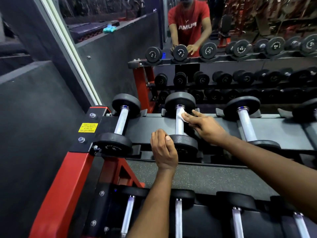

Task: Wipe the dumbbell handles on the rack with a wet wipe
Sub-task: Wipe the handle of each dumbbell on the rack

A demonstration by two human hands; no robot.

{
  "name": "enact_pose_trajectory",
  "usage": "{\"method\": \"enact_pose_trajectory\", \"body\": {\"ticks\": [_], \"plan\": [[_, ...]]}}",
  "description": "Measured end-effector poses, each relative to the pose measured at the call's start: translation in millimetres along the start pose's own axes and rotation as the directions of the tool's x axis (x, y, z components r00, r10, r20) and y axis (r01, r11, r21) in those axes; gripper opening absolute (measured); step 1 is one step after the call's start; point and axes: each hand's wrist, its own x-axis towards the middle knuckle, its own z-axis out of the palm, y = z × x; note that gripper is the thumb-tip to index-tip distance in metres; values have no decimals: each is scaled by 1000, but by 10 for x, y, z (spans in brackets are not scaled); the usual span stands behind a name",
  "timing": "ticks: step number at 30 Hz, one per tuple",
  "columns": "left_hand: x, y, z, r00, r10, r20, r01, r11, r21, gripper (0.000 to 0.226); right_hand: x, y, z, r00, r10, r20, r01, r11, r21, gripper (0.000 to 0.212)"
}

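In the head view, the task is judged to be at an early stage: the wet wipe [181, 116] is laid round the far end of the handle [179, 125] of the second dumbbell [183, 145] on the top tier of the rack [68, 177]. It is pressed there by the outstretched fingers of the right hand [205, 126]; the thumb is hidden, so a pinch cannot be confirmed. The near head of the same dumbbell is steadied by the left hand [163, 150], whose fingers are curled against its edge with the thumb laid on top. Whether the first handle [121, 120], at the rack's left end, has been wiped cannot be told, as no sheen or residue can be made out. The third handle [245, 125] and those further right, together with the lower-tier handles [178, 219], are taken to be left to do. The dumbbells are cradled in black saddles on a black tray carried by a red frame, on which a yellow label [88, 127] is fixed. A speckled rubber surface [197, 176] is seen between the tiers. A grey wall panel [34, 117] stands to the left, and a mirror [257, 23] behind the rack shows the person, the dumbbell rows and further gym equipment.
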Motion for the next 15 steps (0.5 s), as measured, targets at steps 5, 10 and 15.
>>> {"method": "enact_pose_trajectory", "body": {"ticks": [5,10,15], "plan": [[5,-10,-23,1000,-17,6,17,1000,0,28,-91,-95,24,992,-108,66,105,994,42,54],[-11,36,-12,1000,-14,10,14,1000,6,26,-67,-120,-84,992,-112,62,113,993,-13,50],[-13,16,-41,999,-29,20,28,999,15,26,-159,-185,-66,971,-170,169,166,985,39,59]]}}
